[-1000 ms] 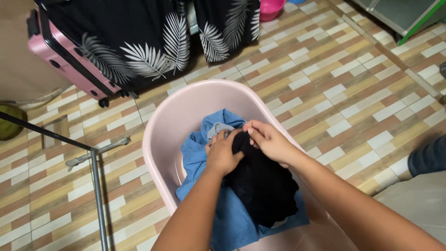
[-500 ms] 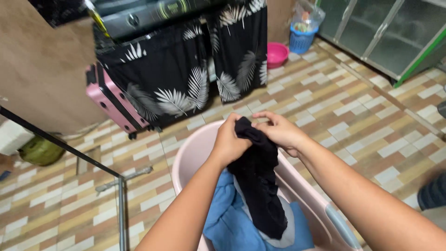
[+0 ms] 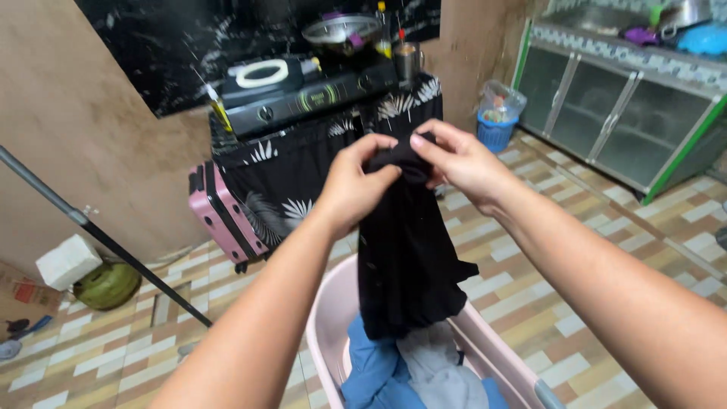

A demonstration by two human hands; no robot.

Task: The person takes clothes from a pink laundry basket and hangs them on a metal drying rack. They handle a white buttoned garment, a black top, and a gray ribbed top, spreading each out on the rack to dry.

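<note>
Laundry at bottom centre: pink tub (image 3: 327, 333) w/ blue garment (image 3: 371, 371) and grey cloth (image 3: 435, 371) inside. Above it, mid-frame, black garment (image 3: 405, 257) hangs down, lower edge just over the tub. Left hand (image 3: 354, 185) and right hand (image 3: 458, 163) both pinch its top edge, fingers clenched on the fabric, hands nearly touching. Behind, left of centre: pink suitcase (image 3: 219, 216) beside leaf-print curtain (image 3: 295, 174). Upper centre: gas stove (image 3: 303, 95). Upper right: blue basket (image 3: 496, 129), glass-door cabinet (image 3: 606, 113).
</note>
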